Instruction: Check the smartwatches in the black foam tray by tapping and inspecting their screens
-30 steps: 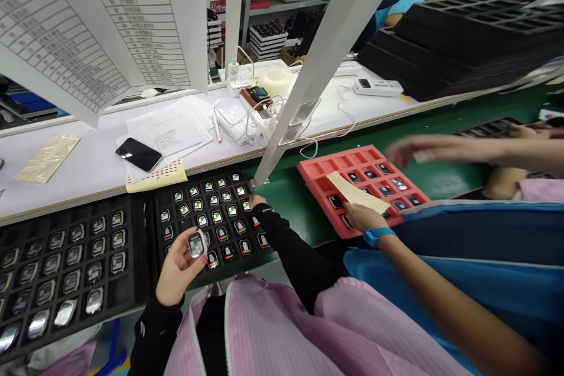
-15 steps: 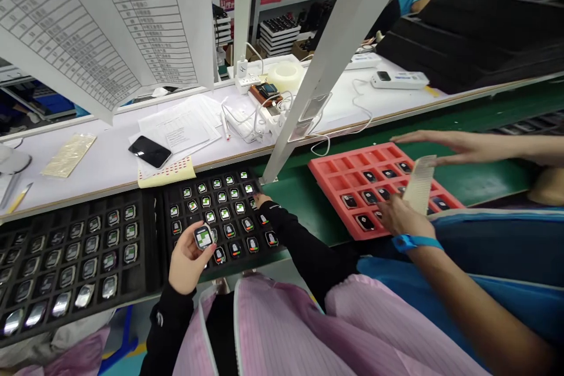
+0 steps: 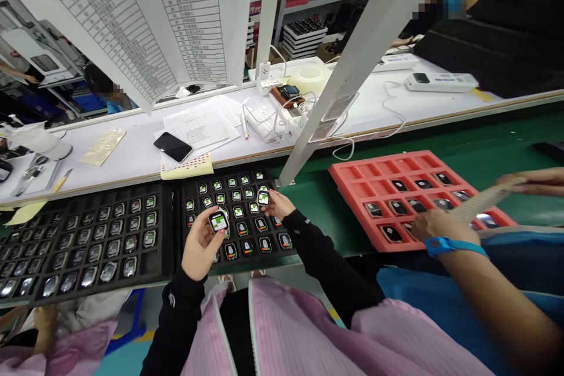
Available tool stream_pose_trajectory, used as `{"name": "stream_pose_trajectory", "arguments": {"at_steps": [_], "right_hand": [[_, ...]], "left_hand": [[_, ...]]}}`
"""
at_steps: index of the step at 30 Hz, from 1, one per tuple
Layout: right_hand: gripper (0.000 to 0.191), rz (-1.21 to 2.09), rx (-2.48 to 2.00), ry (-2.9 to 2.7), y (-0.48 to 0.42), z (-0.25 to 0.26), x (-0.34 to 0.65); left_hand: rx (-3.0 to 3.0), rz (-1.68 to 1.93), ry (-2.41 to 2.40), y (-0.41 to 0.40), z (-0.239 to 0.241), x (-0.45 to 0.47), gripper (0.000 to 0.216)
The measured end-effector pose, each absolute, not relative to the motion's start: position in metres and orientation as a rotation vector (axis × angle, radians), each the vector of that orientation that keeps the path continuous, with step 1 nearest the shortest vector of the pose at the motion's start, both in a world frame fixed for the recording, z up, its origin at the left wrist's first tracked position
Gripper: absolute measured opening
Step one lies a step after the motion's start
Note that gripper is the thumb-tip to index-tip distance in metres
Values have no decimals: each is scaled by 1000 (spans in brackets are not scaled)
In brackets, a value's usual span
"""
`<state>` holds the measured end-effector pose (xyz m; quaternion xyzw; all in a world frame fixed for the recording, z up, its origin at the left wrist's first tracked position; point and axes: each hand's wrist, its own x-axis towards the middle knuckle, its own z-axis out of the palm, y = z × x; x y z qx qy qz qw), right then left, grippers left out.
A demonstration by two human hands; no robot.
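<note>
My left hand (image 3: 198, 247) is closed round a square smartwatch (image 3: 218, 221) whose lit screen shows white and green. Another square smartwatch (image 3: 263, 197) with a similar lit screen is pinched in my right hand (image 3: 279, 204), above the right side of a black foam tray (image 3: 184, 248). Rows of strapless watches lie in this tray's pockets. Those in the back rows show white-green screens, while the front ones show a grey shape with red or green below.
Left of it is another black tray (image 3: 159, 273) of dark-screened watches. A co-worker's hand (image 3: 445, 226) holds a pale strip sheet (image 3: 489, 198) over a red tray (image 3: 352, 179). A slanted white post (image 3: 324, 108) rises behind. A phone (image 3: 173, 147) lies on the shelf.
My right hand has come up from the tray's right edge with a smartwatch in it. My left hand still holds its watch. The whole view has swung left.
</note>
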<state>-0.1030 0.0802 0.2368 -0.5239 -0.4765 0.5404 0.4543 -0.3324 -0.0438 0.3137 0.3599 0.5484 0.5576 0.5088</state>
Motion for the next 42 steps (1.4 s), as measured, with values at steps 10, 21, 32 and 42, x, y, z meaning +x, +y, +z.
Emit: {"name": "stream_pose_trajectory", "arguments": {"at_steps": [10, 21, 32, 42], "right_hand": [[49, 1834, -917, -965, 45, 292, -150], [46, 1701, -888, -1069, 27, 317, -148], [56, 1656, -929, -1024, 16, 322, -150], [50, 1658, -879, -1015, 9, 319, -147]], "left_hand": [[1005, 1423, 1251, -21, 340, -318, 34], [1210, 1332, 1084, -22, 345, -312, 37], [1200, 1306, 1185, -23, 350, -307, 39], [1191, 1316, 1134, -26, 351, -311, 39]]}}
